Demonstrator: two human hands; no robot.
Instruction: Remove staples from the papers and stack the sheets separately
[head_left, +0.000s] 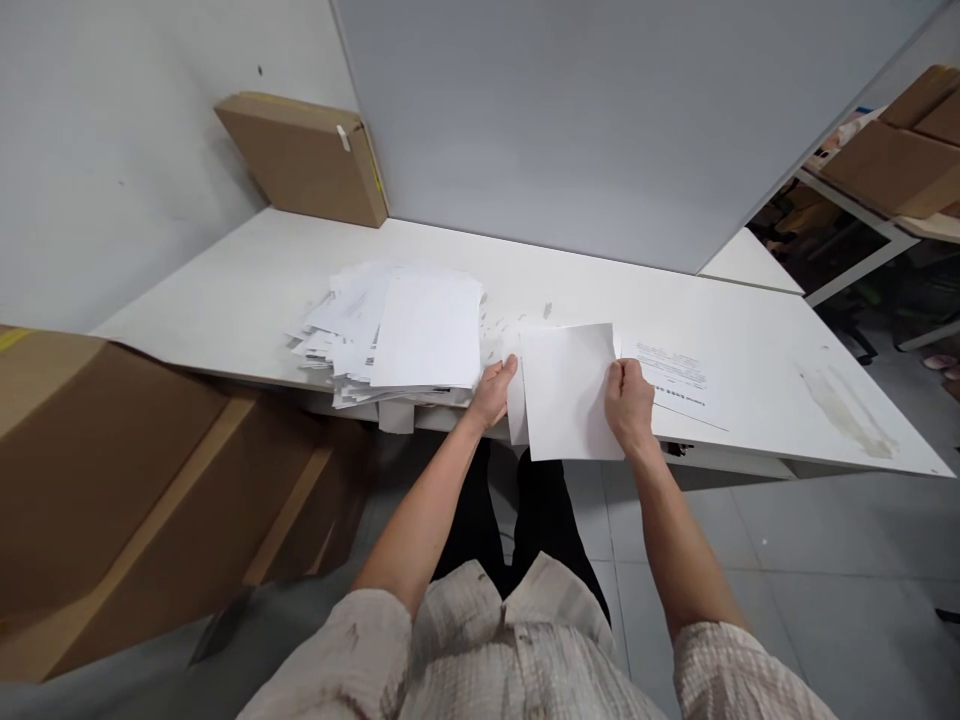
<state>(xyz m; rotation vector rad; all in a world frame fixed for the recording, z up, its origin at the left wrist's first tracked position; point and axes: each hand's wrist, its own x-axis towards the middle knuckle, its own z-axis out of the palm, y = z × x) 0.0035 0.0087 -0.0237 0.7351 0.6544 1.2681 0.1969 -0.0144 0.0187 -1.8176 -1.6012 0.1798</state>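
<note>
My right hand [630, 402] grips the right edge of a white paper sheet [570, 395], tilted up over the desk's front edge. At the left, my left hand [494, 393] is closed, thumb up, on the edge of another paper sheet [517, 412] that shows partly behind the first. To the left of it lies an uneven stack of papers [427, 330], with some sheets jutting past the desk edge. A printed sheet [679, 380] rests flat on the desk just right of my right hand, partly covered by it.
The white desk [757, 370] has a smear near its right end. A cardboard box [307, 160] leans at the back left. Large cardboard boxes [97, 480] stand on the floor at left. Further boxes [900, 160] sit on a shelf at right. A grey panel [585, 120] rises behind.
</note>
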